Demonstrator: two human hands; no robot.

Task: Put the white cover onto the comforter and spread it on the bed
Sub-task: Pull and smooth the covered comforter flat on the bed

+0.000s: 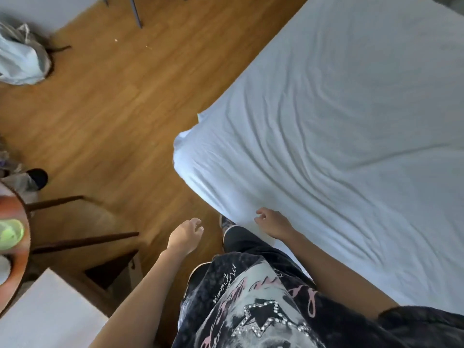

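White fabric, wrinkled and spread flat, fills the right half of the head view: one white cover (pixel 326 136) lying over the bed (pixel 424 280), its corner hanging toward the centre of the frame. Whether the comforter is inside it cannot be told. Two hands show at lower centre. The right hand (pixel 272 222) hangs just at the cover's lower edge, fingers loosely curled and gripping nothing; contact with the fabric cannot be made out. The left hand (pixel 185 234) hovers over the wooden floor (pixel 120 101), fingers relaxed and slightly spread, holding nothing. One dark shoe (pixel 227 222) sits between the hands. At the left edge, one round reddish desk (pixel 18 237) carries one green item (pixel 10 233), blurred. One pale bag (pixel 21 59) lies at upper left, contents unclear. One white box-like surface (pixel 50 315) occupies the lower left corner.
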